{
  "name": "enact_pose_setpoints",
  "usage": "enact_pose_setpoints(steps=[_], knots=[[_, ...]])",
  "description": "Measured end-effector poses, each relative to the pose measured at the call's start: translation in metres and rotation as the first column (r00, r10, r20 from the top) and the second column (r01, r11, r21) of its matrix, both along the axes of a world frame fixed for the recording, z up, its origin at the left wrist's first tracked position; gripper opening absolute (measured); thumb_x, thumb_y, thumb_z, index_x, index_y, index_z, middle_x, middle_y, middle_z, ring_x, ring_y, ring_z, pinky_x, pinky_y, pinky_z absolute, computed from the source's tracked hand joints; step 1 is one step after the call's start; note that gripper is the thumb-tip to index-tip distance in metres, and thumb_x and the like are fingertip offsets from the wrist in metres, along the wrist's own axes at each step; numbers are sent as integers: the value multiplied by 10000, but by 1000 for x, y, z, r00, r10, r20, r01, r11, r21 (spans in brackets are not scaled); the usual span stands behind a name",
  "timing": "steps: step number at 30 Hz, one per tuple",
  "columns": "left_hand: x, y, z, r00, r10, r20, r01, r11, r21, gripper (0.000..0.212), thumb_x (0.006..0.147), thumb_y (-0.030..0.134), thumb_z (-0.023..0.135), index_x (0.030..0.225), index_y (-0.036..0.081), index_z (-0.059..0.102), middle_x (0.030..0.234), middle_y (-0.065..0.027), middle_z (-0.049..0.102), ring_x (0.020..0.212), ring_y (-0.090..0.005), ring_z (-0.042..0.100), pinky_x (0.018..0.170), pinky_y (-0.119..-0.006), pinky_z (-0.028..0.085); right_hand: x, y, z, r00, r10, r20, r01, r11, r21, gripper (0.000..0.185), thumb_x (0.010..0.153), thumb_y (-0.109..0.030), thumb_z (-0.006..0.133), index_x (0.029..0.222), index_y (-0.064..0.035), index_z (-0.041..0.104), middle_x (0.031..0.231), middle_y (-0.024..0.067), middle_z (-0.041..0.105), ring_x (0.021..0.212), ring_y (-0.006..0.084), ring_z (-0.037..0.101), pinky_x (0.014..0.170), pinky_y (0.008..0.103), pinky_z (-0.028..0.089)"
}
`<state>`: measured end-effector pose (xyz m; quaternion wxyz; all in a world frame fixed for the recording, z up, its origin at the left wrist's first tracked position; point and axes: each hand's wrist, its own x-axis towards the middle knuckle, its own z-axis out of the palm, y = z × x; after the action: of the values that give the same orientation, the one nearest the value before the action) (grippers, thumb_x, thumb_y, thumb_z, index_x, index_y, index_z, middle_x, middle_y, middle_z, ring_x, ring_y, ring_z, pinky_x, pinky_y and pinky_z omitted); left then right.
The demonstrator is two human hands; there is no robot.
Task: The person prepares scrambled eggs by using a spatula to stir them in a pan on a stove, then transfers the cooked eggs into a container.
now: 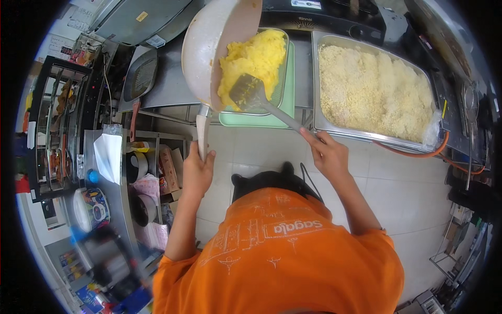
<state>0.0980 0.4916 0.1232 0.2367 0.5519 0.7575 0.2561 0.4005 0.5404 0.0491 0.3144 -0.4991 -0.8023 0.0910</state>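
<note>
My left hand [199, 168] grips the pale handle of a deep frying pan [200, 51], which is tipped on its side with its mouth to the right. Yellow scrambled egg [259, 55] lies against the pan's mouth and fills much of a wire-mesh tray [283, 84]. Beneath that tray is a light green plastic tray [255, 121]. In my right hand [328, 154] is a grey spatula [248, 92], its blade on the near side of the egg with yellow bits stuck to it. How much egg is inside the pan is hidden.
A deep steel pan [316, 78] of pale crumbly food stands at the right of the steel counter [166, 88]. Behind is a black Rinnai gas stove [325, 25]. A square grill pan [140, 74] sits at left, its handle overhanging the edge. An orange hose [415, 154] runs below the counter.
</note>
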Motion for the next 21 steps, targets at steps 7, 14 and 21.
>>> enact_pose_setpoints(steps=[7, 14, 21], knots=[[8, -6, -8, 997, 29, 67, -26, 999, -40, 294, 864, 162, 582, 1078, -19, 492, 617, -156, 519, 534, -225, 527, 548, -358, 430, -26, 12, 2, 993, -59, 101, 55, 998, 39, 580, 732, -38, 582, 1231, -332, 554, 784, -20, 526, 510, 178, 533, 414, 311, 426], [10, -10, -4, 914, 189, 360, -148, 979, -139, 329, 866, 186, 586, 1111, -8, 481, 515, -102, 438, 429, -159, 398, 460, -328, 354, -10, 6, -2, 976, -139, 169, 129, 989, 72, 612, 709, -32, 598, 1235, -341, 550, 773, -18, 518, 500, 166, 524, 399, 310, 417], [19, -9, -2, 999, 41, 1, -41, 998, -52, 380, 854, 170, 600, 1140, -54, 488, 478, -122, 440, 421, -197, 441, 469, -356, 374, -22, 5, 8, 979, -146, 142, 138, 988, 69, 614, 695, -29, 607, 1226, -333, 562, 777, -16, 519, 502, 167, 529, 402, 310, 421]])
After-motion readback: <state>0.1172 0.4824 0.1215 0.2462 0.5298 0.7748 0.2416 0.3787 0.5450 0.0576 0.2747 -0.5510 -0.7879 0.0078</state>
